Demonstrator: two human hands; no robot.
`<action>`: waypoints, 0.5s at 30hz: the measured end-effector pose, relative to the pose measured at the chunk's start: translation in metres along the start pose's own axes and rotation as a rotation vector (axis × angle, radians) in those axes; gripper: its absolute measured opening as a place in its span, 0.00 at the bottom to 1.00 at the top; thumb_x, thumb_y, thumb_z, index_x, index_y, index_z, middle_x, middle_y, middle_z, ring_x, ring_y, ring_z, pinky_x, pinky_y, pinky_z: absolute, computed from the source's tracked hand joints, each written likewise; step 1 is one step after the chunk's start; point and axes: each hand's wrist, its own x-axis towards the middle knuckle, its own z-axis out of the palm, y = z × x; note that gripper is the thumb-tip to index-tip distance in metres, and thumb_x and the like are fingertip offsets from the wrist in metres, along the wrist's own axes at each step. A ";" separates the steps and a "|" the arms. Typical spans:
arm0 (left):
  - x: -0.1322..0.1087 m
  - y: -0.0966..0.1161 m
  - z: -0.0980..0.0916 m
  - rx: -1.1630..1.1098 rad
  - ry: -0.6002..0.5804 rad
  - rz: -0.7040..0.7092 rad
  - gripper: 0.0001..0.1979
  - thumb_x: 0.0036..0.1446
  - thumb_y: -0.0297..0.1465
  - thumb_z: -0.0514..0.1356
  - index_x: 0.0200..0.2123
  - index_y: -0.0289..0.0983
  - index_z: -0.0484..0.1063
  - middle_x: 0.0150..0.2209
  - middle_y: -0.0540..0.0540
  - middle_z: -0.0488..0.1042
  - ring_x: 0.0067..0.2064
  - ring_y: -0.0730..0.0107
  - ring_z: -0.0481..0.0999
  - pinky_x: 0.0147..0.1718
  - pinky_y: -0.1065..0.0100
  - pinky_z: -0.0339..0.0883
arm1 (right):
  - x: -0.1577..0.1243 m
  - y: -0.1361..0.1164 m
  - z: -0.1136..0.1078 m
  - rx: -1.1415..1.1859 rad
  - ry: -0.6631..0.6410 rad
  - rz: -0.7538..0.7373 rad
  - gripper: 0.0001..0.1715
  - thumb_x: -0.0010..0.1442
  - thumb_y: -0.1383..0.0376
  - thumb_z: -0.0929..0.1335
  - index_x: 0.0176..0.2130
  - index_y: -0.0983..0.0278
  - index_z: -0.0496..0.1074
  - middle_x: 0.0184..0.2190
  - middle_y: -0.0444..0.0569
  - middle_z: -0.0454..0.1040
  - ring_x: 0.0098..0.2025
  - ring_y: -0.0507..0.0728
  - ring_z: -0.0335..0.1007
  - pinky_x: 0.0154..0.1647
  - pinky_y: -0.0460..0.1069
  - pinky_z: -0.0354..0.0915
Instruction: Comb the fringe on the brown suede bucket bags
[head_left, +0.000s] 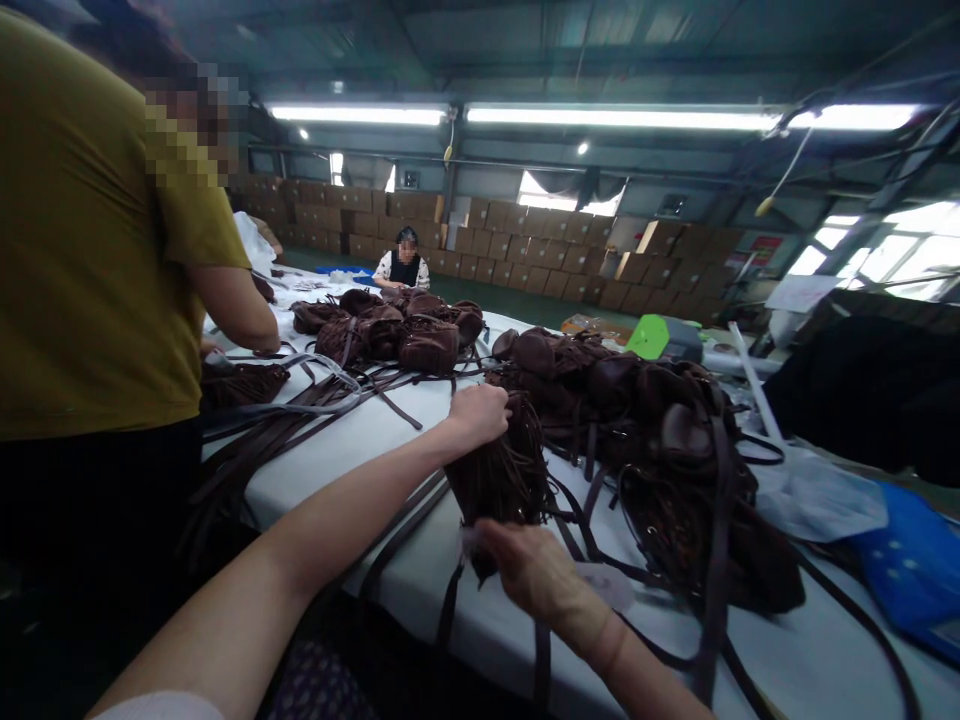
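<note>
A dark brown fringed bag [499,470] lies at the front of the white-covered table, between my two hands. My left hand [480,415] is closed on its far upper edge, the fingers curled over and partly hidden. At the near end of the bag, my right hand [529,565] is closed, thumb and fingers pinched together. Beside those fingers shows a small pale, blurred bit that I cannot make out. Long brown straps [405,535] hang from the table's front edge close to the bag.
Piles of brown bags [615,390] cover the right side, more bags [405,335] the middle. A blue package [911,565] and clear plastic [821,495] lie at right. A person in a mustard shirt [97,230] works close on my left; another person [405,265] sits at the far end.
</note>
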 end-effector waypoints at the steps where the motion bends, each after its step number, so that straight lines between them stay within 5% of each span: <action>1: 0.003 -0.005 0.002 -0.003 0.006 -0.022 0.16 0.59 0.39 0.54 0.41 0.35 0.75 0.43 0.36 0.77 0.47 0.54 0.76 0.45 0.60 0.69 | -0.009 -0.004 0.007 0.084 -0.018 0.014 0.15 0.61 0.71 0.60 0.42 0.61 0.73 0.25 0.46 0.75 0.25 0.54 0.68 0.25 0.47 0.55; 6: -0.001 -0.026 0.049 -0.072 -0.020 -0.101 0.14 0.57 0.38 0.57 0.38 0.35 0.76 0.41 0.36 0.78 0.44 0.52 0.77 0.42 0.59 0.71 | -0.048 -0.019 0.024 0.811 -0.005 0.171 0.16 0.63 0.59 0.62 0.41 0.61 0.76 0.31 0.48 0.77 0.31 0.55 0.70 0.33 0.47 0.62; 11: -0.039 -0.036 0.092 -0.189 0.040 -0.092 0.11 0.60 0.33 0.55 0.42 0.35 0.73 0.43 0.37 0.76 0.47 0.56 0.75 0.46 0.57 0.70 | -0.052 0.003 0.039 1.513 0.234 0.598 0.30 0.52 0.46 0.70 0.47 0.62 0.74 0.23 0.42 0.72 0.18 0.49 0.58 0.18 0.44 0.55; 15: -0.084 -0.029 0.098 -0.563 0.184 0.202 0.12 0.62 0.29 0.52 0.46 0.37 0.70 0.50 0.41 0.71 0.53 0.65 0.70 0.54 0.63 0.63 | -0.046 0.020 0.042 1.704 0.343 0.633 0.28 0.46 0.51 0.76 0.43 0.63 0.75 0.25 0.44 0.74 0.22 0.50 0.65 0.23 0.44 0.61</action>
